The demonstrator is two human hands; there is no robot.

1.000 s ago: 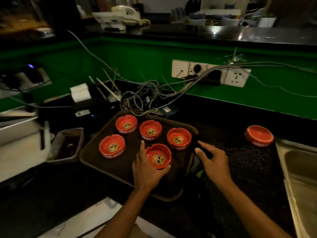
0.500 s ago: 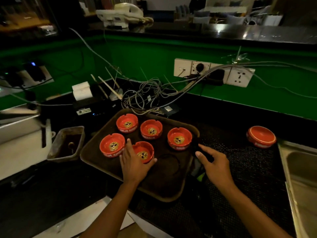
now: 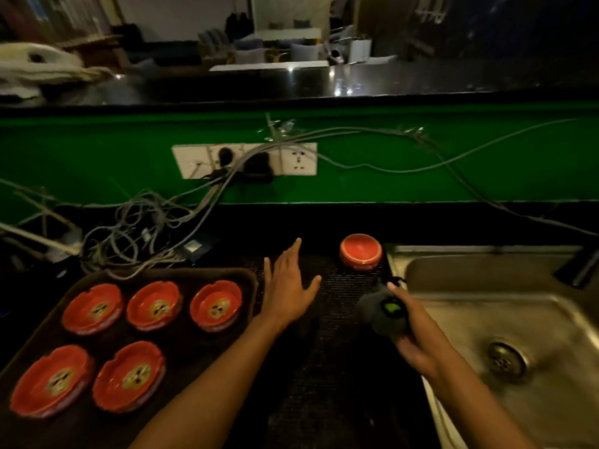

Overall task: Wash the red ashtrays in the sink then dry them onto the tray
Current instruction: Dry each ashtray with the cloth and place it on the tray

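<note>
- Head view, looking down at a dark counter: a brown tray (image 3: 249, 280) sits at the left and a steel sink (image 3: 486, 319) at the right.
- Five red ashtrays (image 3: 214, 307) sit upright on the tray, three in the far row and two in the near row.
- A sixth ashtray (image 3: 360, 254) lies upside down on the counter, just beside the sink's left rim and apart from the tray.
- Left hand (image 3: 288, 286) hovers over the counter between tray and sixth ashtray, fingers spread and straight, holding nothing.
- Right hand (image 3: 418, 332) grips a dark grey cloth (image 3: 385, 314) with a small green patch, near the sink edge.
- Progress, as a judgement: five appear finished; the sixth is not yet on the tray.
- Each ashtray has a round yellowish emblem inside; any lettering is too blurred to read.
</note>
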